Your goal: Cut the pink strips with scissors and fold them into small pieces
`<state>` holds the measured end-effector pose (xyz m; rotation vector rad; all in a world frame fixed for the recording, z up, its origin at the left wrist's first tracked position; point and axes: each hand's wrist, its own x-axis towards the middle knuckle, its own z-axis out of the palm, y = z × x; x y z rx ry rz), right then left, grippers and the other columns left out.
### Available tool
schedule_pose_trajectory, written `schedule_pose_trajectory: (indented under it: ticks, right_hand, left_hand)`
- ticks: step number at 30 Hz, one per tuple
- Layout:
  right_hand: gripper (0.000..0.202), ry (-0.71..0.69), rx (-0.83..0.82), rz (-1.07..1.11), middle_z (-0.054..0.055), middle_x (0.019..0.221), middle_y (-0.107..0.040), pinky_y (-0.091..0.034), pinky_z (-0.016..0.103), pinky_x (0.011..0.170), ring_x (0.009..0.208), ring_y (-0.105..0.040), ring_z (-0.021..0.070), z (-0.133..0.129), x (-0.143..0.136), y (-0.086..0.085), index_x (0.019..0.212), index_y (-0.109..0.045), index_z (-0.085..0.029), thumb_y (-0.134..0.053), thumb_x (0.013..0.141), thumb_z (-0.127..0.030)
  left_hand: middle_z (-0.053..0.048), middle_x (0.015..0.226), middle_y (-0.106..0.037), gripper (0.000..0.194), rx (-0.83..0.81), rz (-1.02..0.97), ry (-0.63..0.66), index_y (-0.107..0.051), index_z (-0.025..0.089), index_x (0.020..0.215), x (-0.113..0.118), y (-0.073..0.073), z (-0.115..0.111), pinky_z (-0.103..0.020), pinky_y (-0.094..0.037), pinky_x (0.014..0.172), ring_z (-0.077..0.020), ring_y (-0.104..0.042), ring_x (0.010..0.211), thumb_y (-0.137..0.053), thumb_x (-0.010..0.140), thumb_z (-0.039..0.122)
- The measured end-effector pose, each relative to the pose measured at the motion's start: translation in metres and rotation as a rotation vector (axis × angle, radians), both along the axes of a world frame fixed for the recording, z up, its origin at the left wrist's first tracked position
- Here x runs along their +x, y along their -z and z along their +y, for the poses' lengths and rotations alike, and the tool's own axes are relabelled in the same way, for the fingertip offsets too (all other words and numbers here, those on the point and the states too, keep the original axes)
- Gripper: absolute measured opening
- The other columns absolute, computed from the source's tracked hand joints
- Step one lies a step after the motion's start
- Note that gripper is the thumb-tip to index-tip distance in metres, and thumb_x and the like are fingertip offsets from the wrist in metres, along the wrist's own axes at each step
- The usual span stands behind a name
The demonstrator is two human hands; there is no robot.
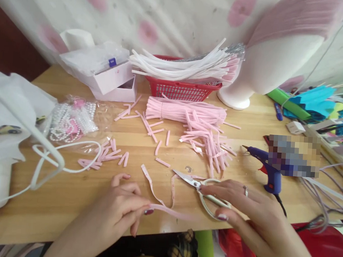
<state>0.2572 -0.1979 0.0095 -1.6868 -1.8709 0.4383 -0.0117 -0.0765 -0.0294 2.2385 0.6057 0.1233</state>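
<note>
Between thumb and fingers, my left hand [126,205] pinches one end of a pink pipe cleaner [169,210], whose other end blurs off to the right. My right hand [244,210] has its fingers apart, over the handles of silver scissors [190,179] lying on the table with blades slightly parted. Whether it grips them is unclear. A pink measuring tape [149,180] curls on the wood between the hands. Cut pink pieces [108,154] lie scattered beyond, and a pile of bent pink stems [212,150] sits behind the scissors.
Behind are a bundle of pink stems [181,109], a red basket [181,91] of white stems and a foam head [268,68]. A glue gun [270,169] with cords lies right. Bagged pearls [73,120] and a looping white cable [49,152] are left.
</note>
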Motion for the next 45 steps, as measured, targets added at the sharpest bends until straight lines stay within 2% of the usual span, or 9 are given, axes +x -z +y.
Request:
schedule_pose_trajectory:
  ticks: [4, 8, 15, 20, 25, 30, 36, 41, 45]
  right_hand:
    - [0.024, -0.095, -0.023, 0.015, 0.008, 0.101, -0.077, -0.057, 0.031, 0.079, 0.092, -0.072, 0.0223, 0.005, -0.035, 0.012, 0.116, -0.067, -0.024, -0.060, 0.097, -0.036]
    - [0.029, -0.108, -0.191, 0.005, 0.002, 0.077, -0.072, -0.052, 0.026, 0.061, 0.069, -0.069, 0.0178, 0.001, -0.041, 0.025, 0.104, -0.067, -0.024, -0.042, 0.099, -0.011]
    - [0.028, 0.387, -0.221, 0.003, 0.003, 0.074, -0.069, -0.049, 0.027, 0.059, 0.065, -0.067, 0.0199, -0.006, -0.020, 0.035, 0.101, -0.058, -0.024, -0.031, 0.104, -0.032]
    - [0.026, 0.405, -0.311, -0.082, 0.000, 0.067, -0.068, -0.046, 0.028, 0.054, 0.059, -0.066, 0.0225, 0.000, -0.023, 0.051, 0.103, -0.061, -0.024, -0.056, 0.092, -0.048]
    - [0.021, 0.394, -0.310, -0.135, 0.005, 0.080, -0.077, -0.046, 0.028, 0.057, 0.067, -0.071, 0.0235, 0.004, -0.018, 0.059, 0.102, -0.066, -0.023, -0.050, 0.093, -0.033]
    - [0.019, 0.411, -0.347, -0.183, 0.003, 0.067, -0.074, -0.040, 0.026, 0.050, 0.055, -0.067, 0.0218, 0.011, -0.004, 0.052, 0.093, -0.071, -0.022, -0.056, 0.084, -0.029]
    - [0.023, 0.571, -0.343, -0.196, 0.003, 0.058, -0.067, -0.037, 0.026, 0.048, 0.054, -0.065, 0.0236, 0.010, 0.017, 0.052, 0.084, -0.068, -0.023, -0.059, 0.084, -0.043]
    - [0.028, 0.647, -0.185, -0.074, -0.001, 0.061, -0.062, -0.039, 0.026, 0.049, 0.054, -0.061, 0.0203, 0.007, 0.008, 0.047, 0.092, -0.063, -0.023, -0.057, 0.090, -0.050]
    - [0.029, 0.441, -0.089, 0.171, -0.001, 0.068, -0.060, -0.043, 0.025, 0.054, 0.056, -0.056, 0.0165, 0.013, -0.020, 0.042, 0.102, -0.058, -0.022, -0.038, 0.101, -0.043]
  left_hand:
    - [0.006, 0.071, -0.066, 0.041, -0.007, -0.015, -0.028, -0.062, 0.023, 0.062, 0.021, -0.003, -0.017, -0.036, -0.038, 0.104, -0.0129, -0.064, 0.078, -0.048, 0.100, 0.021]
    - [0.005, 0.079, -0.070, 0.023, 0.023, -0.053, -0.066, -0.072, 0.029, 0.086, 0.023, -0.001, -0.017, -0.038, -0.043, 0.099, -0.0161, -0.064, 0.084, -0.054, 0.099, 0.028]
    - [-0.008, 0.111, -0.065, 0.028, 0.329, -0.092, -0.331, -0.069, 0.023, 0.114, 0.009, 0.029, 0.007, -0.041, -0.051, 0.092, -0.0240, -0.062, 0.104, -0.044, 0.099, 0.023]
    - [-0.011, 0.123, -0.058, 0.020, 0.451, -0.028, -0.328, -0.067, 0.020, 0.094, 0.016, 0.039, 0.009, -0.054, -0.046, 0.100, -0.0323, -0.052, 0.119, -0.048, 0.097, 0.023]
    - [-0.006, 0.095, -0.068, 0.025, 0.289, -0.078, -0.362, -0.060, 0.021, 0.081, 0.011, 0.029, 0.011, -0.043, -0.053, 0.086, -0.0256, -0.063, 0.094, -0.043, 0.097, 0.029]
    - [0.000, 0.076, -0.068, 0.019, -0.054, -0.022, -0.508, -0.062, 0.023, 0.087, 0.000, 0.022, 0.009, -0.028, -0.052, 0.064, -0.0181, -0.065, 0.069, -0.051, 0.092, 0.038]
    - [0.006, 0.055, -0.052, 0.027, -0.480, -0.130, -0.660, -0.064, 0.020, 0.091, -0.005, 0.016, 0.009, -0.018, -0.036, 0.039, -0.0098, -0.046, 0.042, -0.058, 0.083, 0.045]
    - [0.006, 0.054, -0.055, 0.024, -0.592, -0.152, -0.692, -0.065, 0.018, 0.091, -0.005, 0.015, 0.011, -0.019, -0.041, 0.041, -0.0096, -0.049, 0.041, -0.059, 0.080, 0.039]
    - [-0.001, 0.070, -0.073, 0.024, -0.537, -0.158, -0.696, -0.065, 0.018, 0.093, -0.004, 0.016, 0.010, -0.022, -0.053, 0.055, -0.0140, -0.066, 0.058, -0.063, 0.080, 0.038]
